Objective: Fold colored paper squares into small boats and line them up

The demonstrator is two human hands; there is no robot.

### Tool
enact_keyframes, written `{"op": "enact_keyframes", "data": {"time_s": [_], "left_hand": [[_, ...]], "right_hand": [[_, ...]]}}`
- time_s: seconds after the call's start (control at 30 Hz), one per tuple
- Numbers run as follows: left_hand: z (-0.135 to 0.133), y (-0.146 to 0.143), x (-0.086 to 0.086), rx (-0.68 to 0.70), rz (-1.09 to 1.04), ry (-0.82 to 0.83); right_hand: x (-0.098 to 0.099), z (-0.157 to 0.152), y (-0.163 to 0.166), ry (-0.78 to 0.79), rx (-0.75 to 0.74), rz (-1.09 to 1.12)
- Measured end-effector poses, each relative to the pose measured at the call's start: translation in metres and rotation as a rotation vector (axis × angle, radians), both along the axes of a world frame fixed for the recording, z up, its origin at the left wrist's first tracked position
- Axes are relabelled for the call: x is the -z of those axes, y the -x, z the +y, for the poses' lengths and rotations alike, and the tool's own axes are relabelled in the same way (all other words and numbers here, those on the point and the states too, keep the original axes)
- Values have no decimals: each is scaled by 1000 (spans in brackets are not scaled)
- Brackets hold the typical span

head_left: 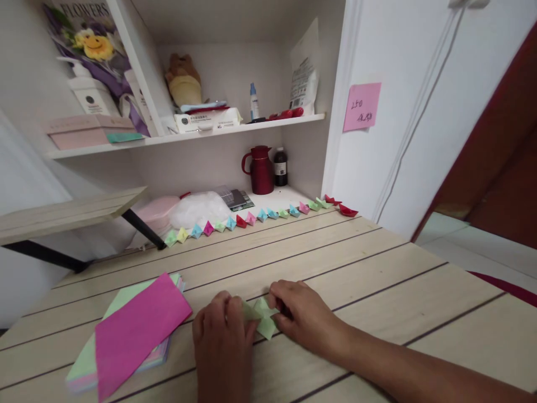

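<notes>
A small folded piece of pale green paper [265,320] lies between my two hands, low over the wooden tabletop. From its left side my left hand [224,330] grips it, fingers curled and thumb against the paper. My right hand [300,316] pinches its right edge between thumb and fingers. Parts of the paper are covered by the fingertips. Left of my left hand, a magenta sheet [140,330] rests askew on a stack of coloured paper [81,361], whose top sheet is light green.
Along the table's back edge runs a row of small folded paper boats [230,223], ending at a red boat [348,210]. Behind are a dark red jug [262,170], a brown bottle [280,168] and a white shelf [251,125]. A small raised stand [84,210] is at left.
</notes>
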State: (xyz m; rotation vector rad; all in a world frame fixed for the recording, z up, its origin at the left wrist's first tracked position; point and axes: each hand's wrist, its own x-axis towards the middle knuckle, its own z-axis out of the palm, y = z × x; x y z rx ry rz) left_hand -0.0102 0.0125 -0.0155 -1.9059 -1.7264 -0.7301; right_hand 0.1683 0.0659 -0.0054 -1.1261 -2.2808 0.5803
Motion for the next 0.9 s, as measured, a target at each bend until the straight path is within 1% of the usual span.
{"op": "enact_keyframes", "data": {"time_s": [0.13,0.3,0.37,0.47,0.53,0.67,0.83,0.9], "left_hand": [[-1,0,-2,98,-19,114],[3,3,1,250,-23,73],[5,5,4,289,9,98],[6,8,8,348,111,171],[5,10,8,357,182,200],[4,10,5,374,269,204],[5,10,4,405,276,159],[5,11,4,423,274,168]], "right_hand": [[0,1,0,8,-2,-6],[1,2,-3,3,-26,9],[1,2,-4,1,-37,27],[2,2,-7,10,-58,41],[1,3,-9,23,-75,37],[-2,4,-11,40,-123,33],[-6,3,-13,17,-13,-33],[-8,3,-14,17,-30,-66]]}}
